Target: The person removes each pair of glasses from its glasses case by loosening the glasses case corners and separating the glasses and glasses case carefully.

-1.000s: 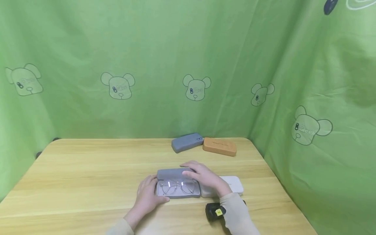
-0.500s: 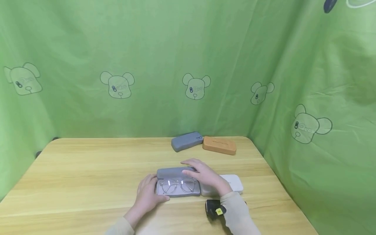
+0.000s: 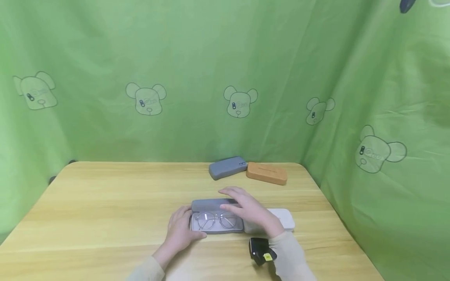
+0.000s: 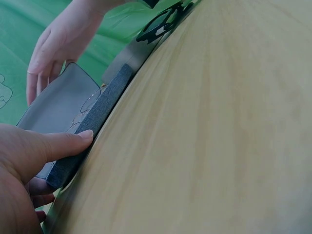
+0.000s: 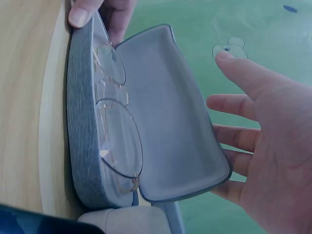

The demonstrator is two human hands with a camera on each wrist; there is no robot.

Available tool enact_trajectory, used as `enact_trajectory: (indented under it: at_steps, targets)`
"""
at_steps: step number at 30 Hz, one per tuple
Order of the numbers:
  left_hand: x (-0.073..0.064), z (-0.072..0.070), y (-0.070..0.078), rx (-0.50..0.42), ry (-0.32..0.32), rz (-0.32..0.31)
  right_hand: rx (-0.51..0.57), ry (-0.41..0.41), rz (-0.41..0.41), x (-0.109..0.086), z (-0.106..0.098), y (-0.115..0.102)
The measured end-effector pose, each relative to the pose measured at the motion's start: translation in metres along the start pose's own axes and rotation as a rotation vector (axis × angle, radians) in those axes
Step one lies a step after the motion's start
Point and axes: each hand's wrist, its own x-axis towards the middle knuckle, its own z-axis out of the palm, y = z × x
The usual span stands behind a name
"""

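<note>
Little changed: your left hand (image 3: 180, 230) grips the still-open eyeglass case (image 5: 83, 117); your right hand (image 3: 249, 208), fingers extended, perhaps touches its lid (image 5: 168, 112).

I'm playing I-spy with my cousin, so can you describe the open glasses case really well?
Start at the wooden table and find the left hand on its near side. That hand holds a grey case, just left of a white case. It's the only open case, with glasses showing inside.
</note>
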Motion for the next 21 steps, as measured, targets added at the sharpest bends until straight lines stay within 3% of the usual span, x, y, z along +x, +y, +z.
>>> enact_trajectory:
  at_steps: [6,15,21]
  targets:
    - [0.000,-0.001,0.001,-0.002,-0.002,-0.004,-0.078,0.053,-0.080,-0.007,-0.002,-0.012]
    - [0.000,0.000,0.000,0.004,0.005,0.005,-0.263,0.282,-0.329,-0.018,0.003,-0.021]
    - [0.000,0.000,0.000,-0.004,0.006,0.004,-0.310,0.363,-0.437,-0.024,0.011,-0.025]
